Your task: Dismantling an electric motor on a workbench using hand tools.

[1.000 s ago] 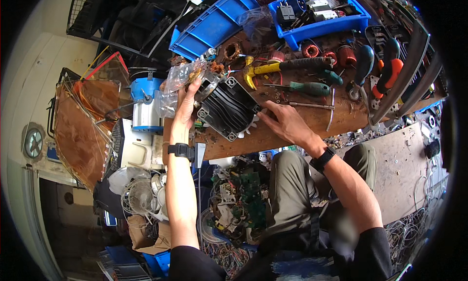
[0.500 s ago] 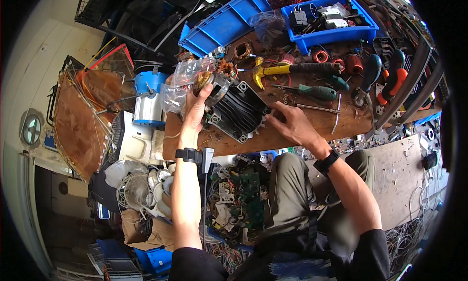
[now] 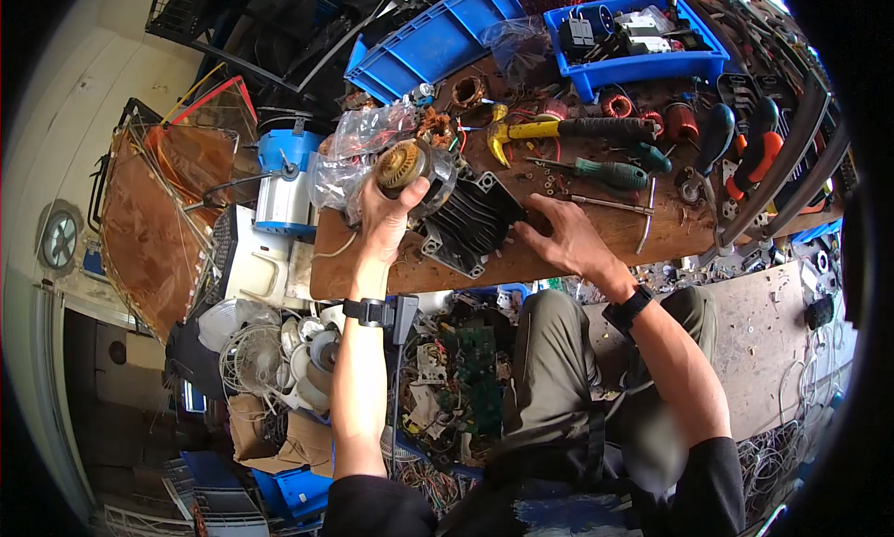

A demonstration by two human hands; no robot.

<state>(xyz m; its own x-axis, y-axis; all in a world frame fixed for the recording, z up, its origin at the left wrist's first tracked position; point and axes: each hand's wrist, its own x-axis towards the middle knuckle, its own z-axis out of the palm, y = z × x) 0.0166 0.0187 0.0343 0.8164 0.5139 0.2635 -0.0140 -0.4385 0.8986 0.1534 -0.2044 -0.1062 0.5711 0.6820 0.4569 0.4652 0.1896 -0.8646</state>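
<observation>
My left hand (image 3: 386, 211) is wrapped around the round metal end of an electric motor, with the thumb across its side. A brownish-gold ribbed disc (image 3: 400, 163) faces up at this end. The motor's black finned housing (image 3: 475, 222), with square corner lugs, extends rightward over the bench's near edge. At the housing's right edge is my right hand (image 3: 568, 241), fingers bent and fingertips against it. Just beyond lie a yellow claw hammer (image 3: 531, 132) with a black grip, a green-handled screwdriver (image 3: 605, 173) and a metal T-handle wrench (image 3: 615, 206).
Two blue bins (image 3: 433, 48) (image 3: 643, 74) stand at the back, the right one filled with electrical parts. Copper coils (image 3: 467, 92) and a clear plastic bag (image 3: 368, 132) lie on the wooden bench (image 3: 372, 281). Pliers (image 3: 756, 150) crowd the right; circuit boards (image 3: 475, 360) pile below the bench.
My left hand has turned the motor so its ribbed disc faces up more, and the motor has shifted slightly right. My right hand has moved a little right with the housing's edge.
</observation>
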